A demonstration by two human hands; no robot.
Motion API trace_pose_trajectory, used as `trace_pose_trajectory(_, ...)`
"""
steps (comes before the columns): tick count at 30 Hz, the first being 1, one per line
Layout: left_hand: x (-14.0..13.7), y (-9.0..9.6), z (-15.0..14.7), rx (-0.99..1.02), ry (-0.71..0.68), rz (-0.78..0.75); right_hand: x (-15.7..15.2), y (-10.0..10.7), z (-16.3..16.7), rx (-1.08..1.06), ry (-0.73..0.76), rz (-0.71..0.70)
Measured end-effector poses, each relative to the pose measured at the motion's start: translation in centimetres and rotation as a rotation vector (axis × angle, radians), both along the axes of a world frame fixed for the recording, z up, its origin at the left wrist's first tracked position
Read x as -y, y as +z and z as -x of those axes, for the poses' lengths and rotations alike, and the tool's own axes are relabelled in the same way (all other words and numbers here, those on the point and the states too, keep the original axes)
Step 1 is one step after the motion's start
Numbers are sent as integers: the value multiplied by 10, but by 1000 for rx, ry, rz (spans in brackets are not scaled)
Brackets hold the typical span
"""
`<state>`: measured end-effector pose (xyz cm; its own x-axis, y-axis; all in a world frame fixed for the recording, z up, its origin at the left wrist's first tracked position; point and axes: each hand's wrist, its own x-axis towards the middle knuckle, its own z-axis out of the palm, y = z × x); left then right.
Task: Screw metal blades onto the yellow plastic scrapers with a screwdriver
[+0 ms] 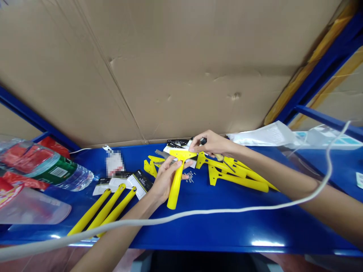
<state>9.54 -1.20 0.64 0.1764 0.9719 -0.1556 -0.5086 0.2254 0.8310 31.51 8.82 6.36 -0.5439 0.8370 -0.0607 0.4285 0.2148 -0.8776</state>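
My left hand [164, 180] is closed around the handle of a yellow T-shaped scraper [176, 183], its wide head pointing away from me. At the right end of that head are the fingertips of my right hand [211, 143], pinched together. A screwdriver [219, 156] appears tucked in the right palm; its black end shows above the fingers and its shaft points down to the right. Whether the fingertips also pinch a small part is hidden. Just right of the held scraper lies a little pile of small screws and nuts [189, 176].
More yellow scrapers [241, 181] lie to the right, yellow handles [112, 209] at front left beside packaged cards [140, 183]. A water bottle [61, 172] and a plastic cup [42, 206] stand far left. A white cable [215, 210] crosses in front. Cardboard [181, 75] forms the back.
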Motion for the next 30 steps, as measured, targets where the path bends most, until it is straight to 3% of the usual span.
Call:
trace_pose_trajectory(7, -8, 4, 8, -74, 87, -93, 3, -3, -17, 198, -110, -95)
trace_pose_trajectory(11, -13, 10, 17, -55, 139, -119, 4, -8, -16, 313, 151, -228)
trace_pose_trajectory(15, -15, 15, 25, -33, 158, -139, 7, -21, 7, 446, 400, -312)
trace_pose_trajectory(19, -14, 19, 28, -38, 140, -176, 1, -32, 29, 592, 479, -336)
trace_pose_trajectory(30, -15, 17, 27, 46, 126, -102, -11, -38, 42, 573, 576, -282)
